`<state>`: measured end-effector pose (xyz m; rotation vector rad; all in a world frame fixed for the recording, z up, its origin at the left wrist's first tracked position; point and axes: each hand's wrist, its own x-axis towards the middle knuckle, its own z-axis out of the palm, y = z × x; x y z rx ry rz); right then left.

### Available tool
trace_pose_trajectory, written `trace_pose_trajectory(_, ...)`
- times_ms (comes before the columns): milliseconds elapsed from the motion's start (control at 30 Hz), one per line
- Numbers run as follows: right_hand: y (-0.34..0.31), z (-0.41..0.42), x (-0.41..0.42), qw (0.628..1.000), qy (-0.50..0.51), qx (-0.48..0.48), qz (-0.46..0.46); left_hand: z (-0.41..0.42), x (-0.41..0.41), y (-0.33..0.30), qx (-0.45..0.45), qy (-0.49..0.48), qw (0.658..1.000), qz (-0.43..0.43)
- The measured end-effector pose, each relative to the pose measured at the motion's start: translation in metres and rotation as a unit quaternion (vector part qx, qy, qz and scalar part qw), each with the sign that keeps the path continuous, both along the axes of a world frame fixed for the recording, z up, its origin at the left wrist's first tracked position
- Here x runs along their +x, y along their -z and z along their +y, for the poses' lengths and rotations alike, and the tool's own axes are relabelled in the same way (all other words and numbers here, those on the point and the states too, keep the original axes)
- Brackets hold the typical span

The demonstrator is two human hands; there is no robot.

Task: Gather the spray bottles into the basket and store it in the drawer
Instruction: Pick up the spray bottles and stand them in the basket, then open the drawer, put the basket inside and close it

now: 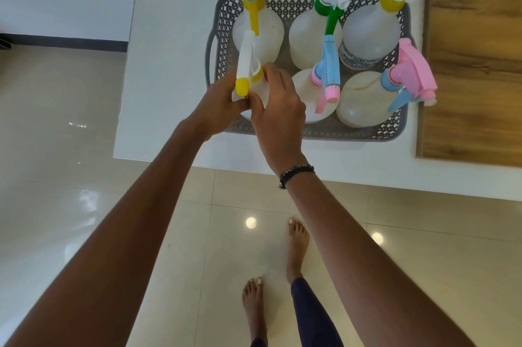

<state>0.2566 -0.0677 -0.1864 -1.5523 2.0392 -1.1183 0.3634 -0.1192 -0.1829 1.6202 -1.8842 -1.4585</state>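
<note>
Left hand [219,105] wrapped around sixth bottle [248,75], white sprayer with yellow nozzle, at near-left corner of basket [333,132]. Right hand [278,111] cupped on same bottle from other side, fingers curled at its neck; black bracelet [296,174] on wrist. Five other bottles stand upright inside grey lattice basket: yellow-collared [258,33], green-collared [313,36], labelled one [370,36], two with pink and blue sprayers [313,98] [364,101]. Basket sits on white counter [158,64], beside wooden board [474,72]. Bare feet on tiled floor [84,149] below

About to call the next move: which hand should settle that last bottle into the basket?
Left, probably. The left hand wraps the bottle at the basket's near-left corner; the right hand only steadies it.
</note>
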Motion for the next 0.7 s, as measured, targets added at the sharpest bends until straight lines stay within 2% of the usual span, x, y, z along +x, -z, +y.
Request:
trace_pose_trajectory(133,-0.003,0.001,-0.005,0.999,-0.013,0.036,-0.036,0.006,-0.004,-0.004,-0.001,-0.018,1.000,0.016)
trace_pose_trajectory(233,-0.013,0.009,-0.011,0.994,-0.038,0.067,-0.075,0.012,-0.003,-0.009,-0.045,-0.053,0.998,0.001)
trace_pose_trajectory(400,-0.018,0.058,-0.017,0.994,-0.039,0.055,-0.082,0.044,0.019,-0.009,-0.136,-0.174,0.975,0.030)
trace_pose_trajectory(467,-0.010,0.082,-0.015,0.992,-0.044,0.082,-0.082,0.069,0.032,-0.008,-0.144,-0.220,0.964,0.046)
trace_pose_trajectory(567,0.006,0.112,0.002,0.986,-0.073,0.136,-0.062,0.108,0.069,0.005,-0.087,-0.281,0.954,0.062)
trace_pose_trajectory(700,0.025,0.123,0.034,0.983,-0.098,0.155,0.023,0.140,0.127,0.034,0.030,-0.377,0.923,0.067)
